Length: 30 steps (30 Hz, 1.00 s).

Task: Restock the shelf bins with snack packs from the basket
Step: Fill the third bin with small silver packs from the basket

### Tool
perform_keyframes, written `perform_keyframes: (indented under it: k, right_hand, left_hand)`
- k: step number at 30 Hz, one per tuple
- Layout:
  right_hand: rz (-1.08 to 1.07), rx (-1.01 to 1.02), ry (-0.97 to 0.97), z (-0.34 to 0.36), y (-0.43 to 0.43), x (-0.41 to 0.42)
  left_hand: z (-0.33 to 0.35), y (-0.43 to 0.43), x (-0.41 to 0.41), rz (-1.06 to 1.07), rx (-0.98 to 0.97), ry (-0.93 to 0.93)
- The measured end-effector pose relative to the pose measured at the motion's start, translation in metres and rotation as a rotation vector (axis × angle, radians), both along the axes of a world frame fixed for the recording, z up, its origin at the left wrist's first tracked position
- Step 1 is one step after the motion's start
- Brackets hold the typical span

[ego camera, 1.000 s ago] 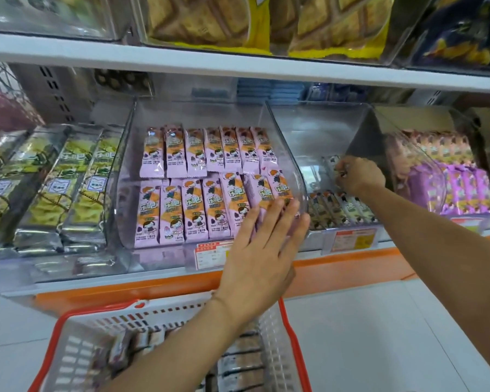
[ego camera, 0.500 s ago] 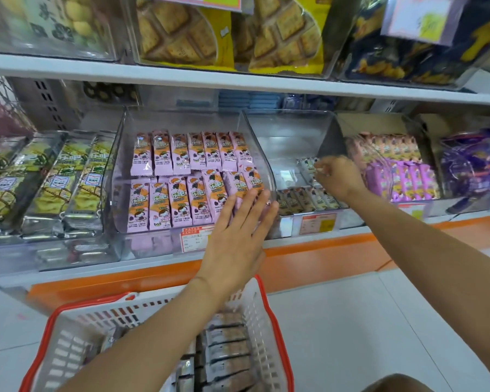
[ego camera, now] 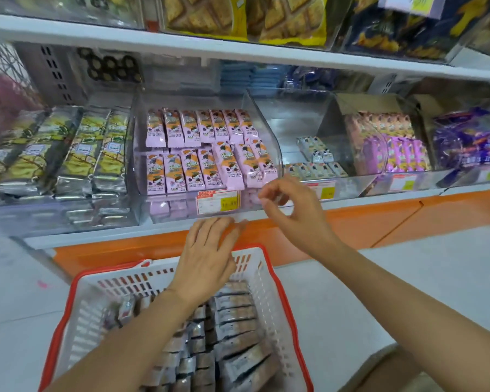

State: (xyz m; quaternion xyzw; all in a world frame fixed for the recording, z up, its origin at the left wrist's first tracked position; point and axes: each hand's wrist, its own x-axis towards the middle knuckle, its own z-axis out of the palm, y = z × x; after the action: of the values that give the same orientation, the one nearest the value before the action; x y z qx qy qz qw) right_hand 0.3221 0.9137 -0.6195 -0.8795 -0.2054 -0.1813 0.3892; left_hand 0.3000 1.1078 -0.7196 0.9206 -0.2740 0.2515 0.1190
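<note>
Head view: left grip [ego camera: 207, 258] spread flat over basket [ego camera: 74, 284] far rim, packs [ego camera: 232, 329] beneath the wrist. Right grip [ego camera: 292, 210], loosely curled and apparently empty, hovers at the bin [ego camera: 263, 123] front.

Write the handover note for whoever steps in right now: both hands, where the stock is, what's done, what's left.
Left hand: open, fingers straight, above the far rim of the basket, holding nothing.
Right hand: loosely curled by the front of the clear bin, nothing visible in it.
Stock: many grey packs lie in the basket, below the shelf.
Done: a few binned packs lie at the front of the clear bin, right of the pink packs, whose bin looks full.
Left: most of the clear bin is bare; move the basket's packs into it.
</note>
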Motion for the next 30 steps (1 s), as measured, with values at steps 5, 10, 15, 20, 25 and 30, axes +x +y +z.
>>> perform_keyframes:
  k: [5,10,15,20,25,30]
  right_hand:
    - [0.087,-0.102,0.26,-0.095,0.04,-0.028]
    - [0.058,-0.35,0.568,-0.182,0.057,-0.039]
    - [0.027,-0.59,0.66,-0.239,0.061,-0.039]
    - [0.059,-0.932,0.672,-0.276,0.063,-0.035]
    - [0.098,-1.101,0.623,-0.292,0.069,-0.027]
    - [0.175,-1.186,0.535,-0.297,0.074,-0.019]
  left_hand:
    - [-0.048,0.044,-0.011,0.064,0.096,0.262]
    - [-0.099,0.076,-0.013,0.233,0.274,0.496]
    - [-0.126,0.085,-0.013,0.239,0.263,0.455]
    - [-0.136,0.085,-0.012,0.236,0.241,0.444]
    - [-0.139,0.086,-0.012,0.254,0.249,0.451]
    - [-0.137,0.086,-0.012,0.261,0.286,0.447]
